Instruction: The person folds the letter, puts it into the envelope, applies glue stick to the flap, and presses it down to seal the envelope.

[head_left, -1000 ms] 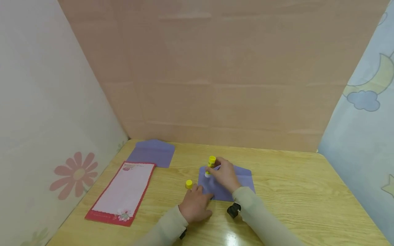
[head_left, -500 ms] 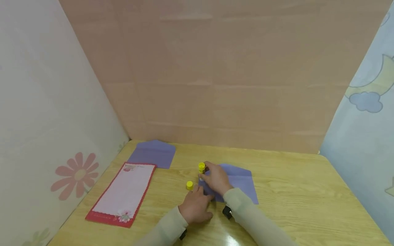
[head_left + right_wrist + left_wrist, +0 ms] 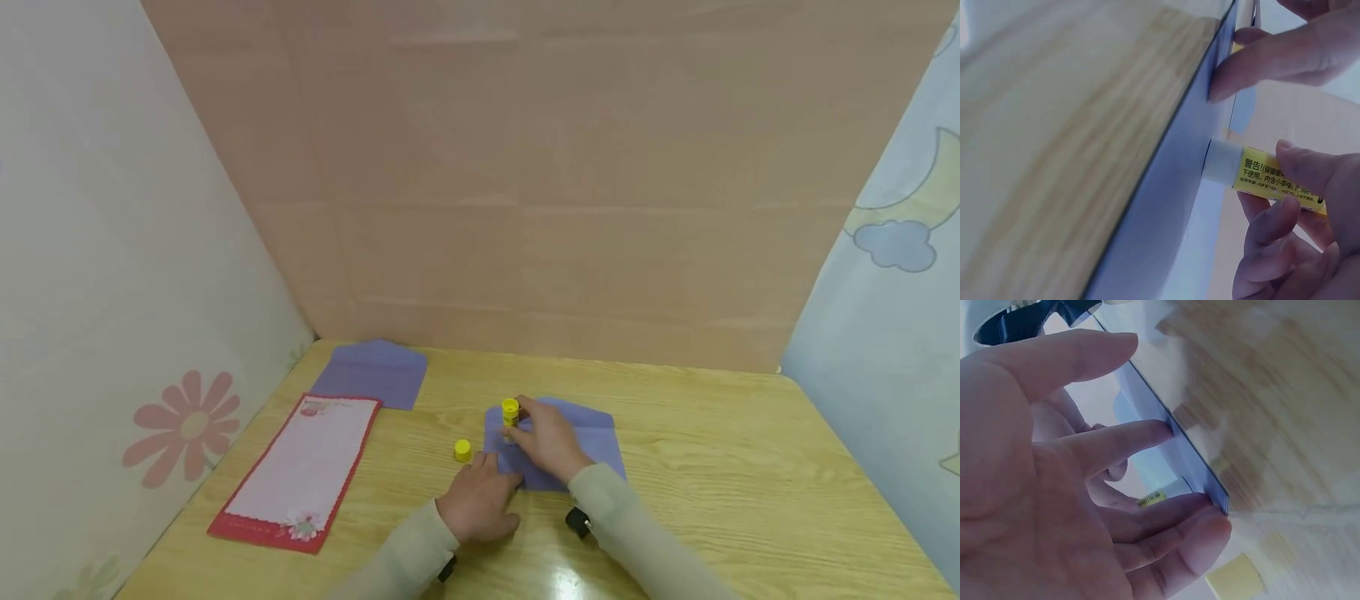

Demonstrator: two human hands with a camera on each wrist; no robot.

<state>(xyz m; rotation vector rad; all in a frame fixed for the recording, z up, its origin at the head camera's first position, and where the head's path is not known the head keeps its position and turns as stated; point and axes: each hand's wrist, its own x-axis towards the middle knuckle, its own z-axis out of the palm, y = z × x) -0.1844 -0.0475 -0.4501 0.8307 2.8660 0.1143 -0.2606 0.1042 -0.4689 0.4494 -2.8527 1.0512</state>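
A purple envelope [image 3: 592, 446] lies on the table with its flap spread at the far side. My right hand [image 3: 551, 437] grips a yellow glue stick [image 3: 511, 412] upright over the envelope's left part. In the right wrist view the white end of the glue stick [image 3: 1222, 164] meets the purple paper. My left hand [image 3: 477, 502] rests at the envelope's near left corner, its fingertips pressing on the edge, as the left wrist view also shows. A yellow cap [image 3: 462, 451] stands on the table just beyond the left fingers.
A second purple envelope [image 3: 375, 379] lies at the back left. In front of it is a pink sheet with a red border [image 3: 300, 467]. A brown-papered wall [image 3: 517, 208] rises behind the wooden table [image 3: 712, 467].
My right hand slides the glue stick left to the envelope's edge, then back right by now. The left hand stays at the near corner, and the cap has not moved.
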